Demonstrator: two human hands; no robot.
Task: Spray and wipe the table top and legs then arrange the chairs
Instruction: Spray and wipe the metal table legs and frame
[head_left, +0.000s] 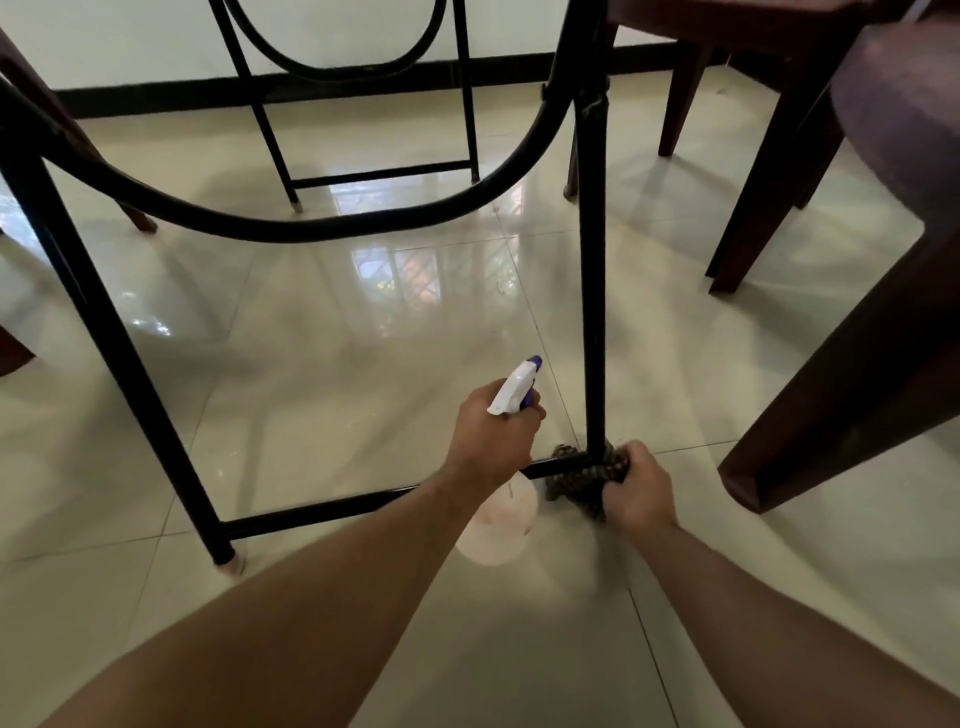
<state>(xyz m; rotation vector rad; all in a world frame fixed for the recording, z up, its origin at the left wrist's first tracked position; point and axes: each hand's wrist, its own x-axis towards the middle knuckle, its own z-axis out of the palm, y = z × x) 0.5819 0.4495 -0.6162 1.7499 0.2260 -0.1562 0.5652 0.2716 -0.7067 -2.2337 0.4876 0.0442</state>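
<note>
1. The left hand (491, 441) is closed around the neck of a spray bottle (501, 525), whose white and purple nozzle points up and away from the person.
2. The right hand (636, 488) is clamped on a dark patterned cloth (576, 480), which is pressed around the foot of the black metal table leg (592, 291), where the lower crossbar (322, 512) joins it.
3. Brown wooden chair legs (841, 384) stand to the right on the glossy tiled floor (363, 374).
</note>
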